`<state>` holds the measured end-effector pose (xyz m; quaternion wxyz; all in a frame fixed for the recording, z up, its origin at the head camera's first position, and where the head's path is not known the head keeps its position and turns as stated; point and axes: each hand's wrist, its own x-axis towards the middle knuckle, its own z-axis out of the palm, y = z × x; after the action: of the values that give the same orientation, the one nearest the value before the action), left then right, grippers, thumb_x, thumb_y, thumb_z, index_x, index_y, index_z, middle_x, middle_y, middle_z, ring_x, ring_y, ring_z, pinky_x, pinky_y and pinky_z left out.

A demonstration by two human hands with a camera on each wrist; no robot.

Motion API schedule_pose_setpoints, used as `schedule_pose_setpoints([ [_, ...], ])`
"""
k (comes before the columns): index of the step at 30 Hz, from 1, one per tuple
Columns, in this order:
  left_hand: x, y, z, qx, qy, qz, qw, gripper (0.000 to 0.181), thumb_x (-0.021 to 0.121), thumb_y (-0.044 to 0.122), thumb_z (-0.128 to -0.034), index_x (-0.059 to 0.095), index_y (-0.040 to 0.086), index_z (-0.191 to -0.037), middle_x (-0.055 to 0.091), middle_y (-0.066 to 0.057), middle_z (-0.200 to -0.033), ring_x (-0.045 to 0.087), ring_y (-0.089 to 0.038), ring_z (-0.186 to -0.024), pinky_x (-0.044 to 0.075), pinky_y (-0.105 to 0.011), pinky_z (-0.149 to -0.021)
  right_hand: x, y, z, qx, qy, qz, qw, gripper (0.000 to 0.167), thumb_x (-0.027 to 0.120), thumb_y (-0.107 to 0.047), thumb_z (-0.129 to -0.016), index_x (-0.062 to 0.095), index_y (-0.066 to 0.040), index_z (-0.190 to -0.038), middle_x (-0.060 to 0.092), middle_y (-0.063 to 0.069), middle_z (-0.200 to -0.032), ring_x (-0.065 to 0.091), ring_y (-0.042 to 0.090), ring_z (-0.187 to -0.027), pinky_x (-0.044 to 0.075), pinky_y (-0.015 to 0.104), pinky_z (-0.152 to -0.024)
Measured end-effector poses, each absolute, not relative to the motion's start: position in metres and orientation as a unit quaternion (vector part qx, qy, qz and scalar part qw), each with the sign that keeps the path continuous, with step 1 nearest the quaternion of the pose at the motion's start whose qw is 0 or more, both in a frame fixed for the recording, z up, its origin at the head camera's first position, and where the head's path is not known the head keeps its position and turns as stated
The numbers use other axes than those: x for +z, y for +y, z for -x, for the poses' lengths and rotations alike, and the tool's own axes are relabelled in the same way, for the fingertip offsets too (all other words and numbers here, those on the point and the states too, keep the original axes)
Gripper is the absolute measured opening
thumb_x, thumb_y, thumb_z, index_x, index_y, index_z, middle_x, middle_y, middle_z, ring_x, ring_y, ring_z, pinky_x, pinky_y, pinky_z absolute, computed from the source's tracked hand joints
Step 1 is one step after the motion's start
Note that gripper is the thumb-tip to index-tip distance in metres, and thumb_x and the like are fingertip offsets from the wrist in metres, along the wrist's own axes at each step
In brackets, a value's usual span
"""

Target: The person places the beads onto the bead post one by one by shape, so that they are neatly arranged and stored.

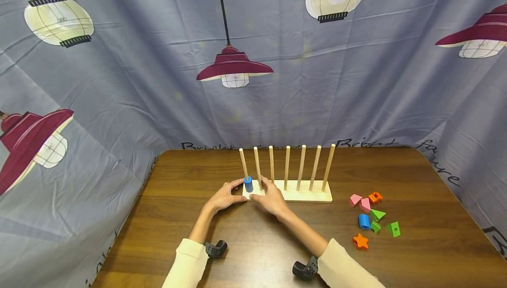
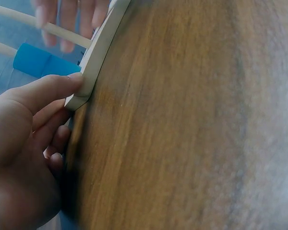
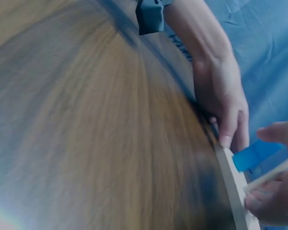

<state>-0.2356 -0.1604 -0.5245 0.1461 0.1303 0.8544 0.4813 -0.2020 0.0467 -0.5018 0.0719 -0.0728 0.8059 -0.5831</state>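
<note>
- Head view: the left hand [image 1: 225, 196] has its grip on the left end of the pale wooden board [image 1: 291, 195], thumb at the front corner and a finger at the back.
- Head view: the blue cylinder [image 1: 248, 185] sits low on the leftmost wooden peg [image 1: 243, 164], between the two hands and just right of the left grip.
- Head view: the right hand [image 1: 274, 198] is released, thumb and fingers spread about the second wooden peg [image 1: 258, 167].
- Head view: well to the right on the brown wooden tabletop [image 1: 174, 217] lie pink blocks [image 1: 365, 204], green blocks [image 1: 377, 215], an orange block [image 1: 375, 197], an orange star [image 1: 360, 241] and a loose blue block [image 1: 364, 221].
- Left wrist view: the left thumb presses the board's edge, right beside the blue cylinder's lower end; the other fingers curl at the board's end.
- Right wrist view: the right fingers are near the second peg, partly cut off by the frame; the blue cylinder lies between them and the left hand.
</note>
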Motion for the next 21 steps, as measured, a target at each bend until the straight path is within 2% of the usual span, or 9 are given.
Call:
schedule_pose_setpoints([
  [3, -0.524, -0.161, 0.235, 0.481, 0.855, -0.133, 0.143, 0.070, 0.079, 0.016, -0.0849, 0.048, 0.003, -0.147, 0.050, -0.022, -0.133, 0.042, -0.037, -0.123, 0.036, -0.058, -0.101, -0.498, 0.061, 0.193, -0.579, 0.802, 0.093, 0.112, 0.083, 0.076, -0.012, -0.088, 0.028, 0.006, -0.153, 0.038, 0.031, -0.149, 0.038, 0.046, -0.136, 0.032, 0.055, -0.108],
  [7, -0.524, -0.161, 0.235, 0.482, 0.855, -0.131, 0.140, 0.070, 0.079, 0.016, -0.0846, 0.049, 0.002, -0.146, 0.050, -0.021, -0.133, 0.042, -0.037, -0.122, 0.036, -0.058, -0.101, -0.492, 0.083, 0.185, -0.585, 0.791, 0.125, 0.126, 0.067, 0.073, -0.010, -0.090, 0.041, 0.008, -0.146, 0.048, 0.029, -0.142, 0.050, 0.043, -0.128, 0.041, 0.051, -0.103],
  [10, -0.524, -0.161, 0.236, 0.482, 0.855, -0.130, 0.140, 0.071, 0.079, 0.016, -0.0843, 0.048, 0.002, -0.147, 0.050, -0.021, -0.133, 0.042, -0.036, -0.122, 0.035, -0.057, -0.102, -0.486, 0.103, 0.179, -0.585, 0.791, 0.143, 0.107, 0.049, 0.072, -0.007, -0.091, 0.055, 0.011, -0.132, 0.059, 0.028, -0.129, 0.060, 0.040, -0.115, 0.049, 0.045, -0.095],
  [12, -0.524, -0.161, 0.236, 0.483, 0.854, -0.131, 0.140, 0.071, 0.079, 0.015, -0.0842, 0.048, 0.002, -0.147, 0.050, -0.021, -0.133, 0.041, -0.036, -0.123, 0.034, -0.057, -0.103, -0.484, 0.119, 0.176, -0.586, 0.791, 0.149, 0.090, 0.042, 0.071, -0.006, -0.091, 0.058, 0.013, -0.126, 0.062, 0.028, -0.122, 0.064, 0.037, -0.109, 0.052, 0.040, -0.091],
  [21, -0.525, -0.161, 0.235, 0.487, 0.852, -0.132, 0.140, 0.071, 0.079, 0.016, -0.0842, 0.048, 0.002, -0.147, 0.050, -0.021, -0.133, 0.041, -0.036, -0.123, 0.034, -0.057, -0.104, -0.478, 0.205, 0.148, -0.533, 0.841, 0.094, -0.018, 0.032, 0.073, -0.003, -0.090, 0.065, 0.010, -0.117, 0.069, 0.024, -0.109, 0.070, 0.027, -0.095, 0.054, 0.025, -0.080],
])
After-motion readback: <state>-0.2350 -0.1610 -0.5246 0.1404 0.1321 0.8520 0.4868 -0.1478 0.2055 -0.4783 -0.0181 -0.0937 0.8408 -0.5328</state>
